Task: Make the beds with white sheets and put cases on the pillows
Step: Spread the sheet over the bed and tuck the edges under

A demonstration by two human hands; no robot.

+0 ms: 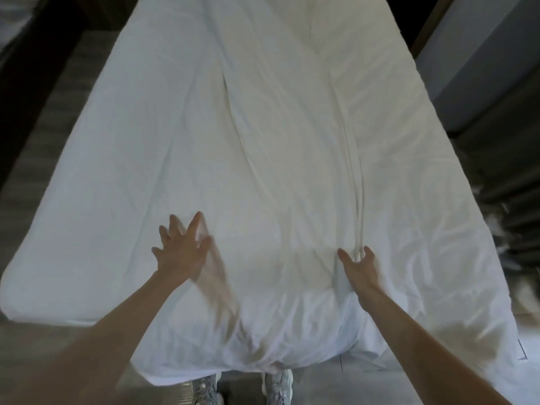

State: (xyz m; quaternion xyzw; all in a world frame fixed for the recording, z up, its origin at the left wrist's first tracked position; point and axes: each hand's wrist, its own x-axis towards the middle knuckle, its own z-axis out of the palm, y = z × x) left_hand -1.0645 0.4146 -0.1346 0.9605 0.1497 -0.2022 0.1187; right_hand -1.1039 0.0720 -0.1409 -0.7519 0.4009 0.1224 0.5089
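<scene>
— How did the sheet look?

— The white sheet [292, 171] lay rumpled along the mattress [73, 244]. Long creases ran down its length, and its near end was bunched and hung over the mattress's foot edge. At the left side a strip of the mattress showed bare, bluer and quilted.

— And the person's hands?

— The left hand [182, 249] was over the sheet near the mattress's foot end, left of the middle. Its fingers were spread straight and held nothing. It was blurred, so whether it touched the cloth could not be told. The right hand [359, 264] was further right at the same end, its thumb and fingers pinching a raised fold of the sheet.

— And the count?

— One sheet, one mattress, two hands. There were also two grey shoes [204, 388] on the floor below the mattress's foot edge, partly hidden by the hanging cloth.
</scene>
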